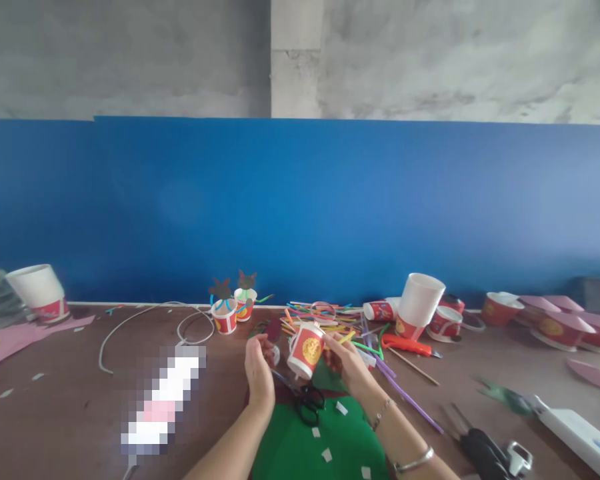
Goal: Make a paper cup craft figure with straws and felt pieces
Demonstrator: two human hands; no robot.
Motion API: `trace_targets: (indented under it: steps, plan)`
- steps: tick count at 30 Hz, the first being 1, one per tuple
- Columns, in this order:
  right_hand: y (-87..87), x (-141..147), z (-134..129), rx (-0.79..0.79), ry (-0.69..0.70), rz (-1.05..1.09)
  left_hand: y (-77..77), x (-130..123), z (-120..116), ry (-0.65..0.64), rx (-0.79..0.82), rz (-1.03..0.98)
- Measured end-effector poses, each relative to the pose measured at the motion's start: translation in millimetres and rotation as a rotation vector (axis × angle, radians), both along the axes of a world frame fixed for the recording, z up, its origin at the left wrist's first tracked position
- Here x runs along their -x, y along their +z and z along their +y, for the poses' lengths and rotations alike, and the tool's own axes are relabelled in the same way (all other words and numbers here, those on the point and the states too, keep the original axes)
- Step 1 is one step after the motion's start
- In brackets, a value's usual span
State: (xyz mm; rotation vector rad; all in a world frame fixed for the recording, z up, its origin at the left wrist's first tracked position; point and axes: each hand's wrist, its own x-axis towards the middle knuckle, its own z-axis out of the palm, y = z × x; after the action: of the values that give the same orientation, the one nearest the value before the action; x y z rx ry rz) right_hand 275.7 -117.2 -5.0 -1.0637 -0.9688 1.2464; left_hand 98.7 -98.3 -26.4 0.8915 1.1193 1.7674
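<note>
A red-and-white paper cup (306, 351) with a gold emblem hangs tilted over the green sheet. My right hand (349, 365) pinches it at its right side; a yellow strip (347, 337) shows by those fingers. To the left of the cup, my left hand (261, 373) has its fingers curled, with a small whitish round thing (276, 356) at the fingertips that I cannot make out. Black-handled scissors (309, 402) lie below the cup on the green sheet (320, 447), among white paper scraps.
Colourful pipe cleaners (330, 313) are heaped behind my hands. Two decorated cups (225, 317) stand left of them. On the right are stacked cups (420, 307), an orange utility knife (409, 345), black-handled pliers (485, 453) and a white glue gun (575, 433). A blue partition (300, 213) closes the back.
</note>
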Motion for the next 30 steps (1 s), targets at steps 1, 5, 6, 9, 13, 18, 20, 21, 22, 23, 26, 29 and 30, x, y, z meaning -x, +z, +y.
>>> trace_targets:
  steps: [1,5,6,9,13,18,20,21,22,23,26,29,30]
  plan:
    - [2.5,2,6,0.011,-0.021,-0.027,-0.2,0,0,0.015,0.005,0.001]
    - [13.2,19,33,0.045,0.013,-0.151,0.5,-2,-2,0.034,-0.021,0.005]
    - [15.5,24,40,0.05,0.026,-0.165,0.6,-2,-2,0.034,-0.031,0.008]
    - [20.2,38,59,0.069,0.061,-0.199,0.3,-4,-2,0.033,-0.05,0.016]
    - [21.4,46,73,0.087,0.085,-0.258,-1.3,-5,0,0.042,-0.06,0.022]
    - [19.5,31,74,0.078,0.09,-0.361,2.0,-3,-2,0.038,-0.088,0.053]
    - [18.6,13,69,0.071,0.076,-0.423,6.2,-2,-8,-0.01,-0.115,0.129]
    - [18.2,3,65,0.062,0.06,-0.46,8.7,-3,-12,-0.067,-0.148,0.226]
    - [17.8,-8,60,0.047,0.034,-0.498,11.2,-4,-17,-0.14,-0.194,0.345]
    - [17.4,-20,54,0.033,0.006,-0.541,13.5,-6,-21,-0.225,-0.249,0.482]
    - [16.3,-46,31,-0.001,-0.081,-0.671,17.4,-14,-35,-0.503,-0.442,0.883]
    - [15.5,-53,6,-0.019,-0.121,-0.917,14.8,-21,-44,-0.736,-0.58,1.116]
    - [15.0,-51,-1,-0.035,-0.111,-1.048,13.0,-22,-45,-0.79,-0.6,1.158]
